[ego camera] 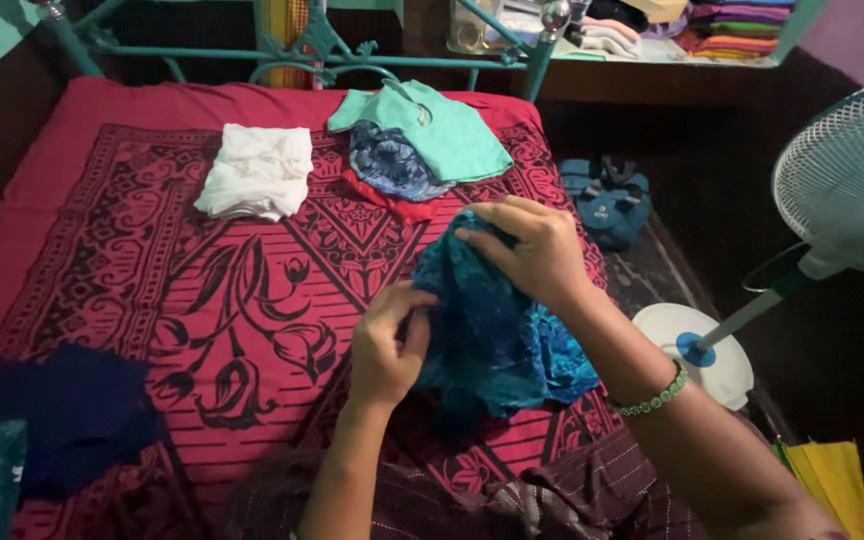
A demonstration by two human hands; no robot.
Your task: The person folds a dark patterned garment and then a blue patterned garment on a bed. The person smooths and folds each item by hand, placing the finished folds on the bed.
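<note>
A crumpled teal-blue patterned garment [497, 330] lies on the red and black patterned bedspread [202, 300] near the bed's right side. My left hand [390, 345] pinches its left edge. My right hand [532, 250], with a green bead bracelet on the wrist, grips its upper part from above. Both hands hold the cloth bunched between them.
Farther up the bed lie a folded white cloth [257, 170], a folded mint-green garment [432, 130] and a dark blue printed piece [392, 162] over red fabric. Dark navy clothes [62, 415] sit at the lower left. A pedestal fan [842, 180] and a blue bag [607, 200] stand to the right of the bed.
</note>
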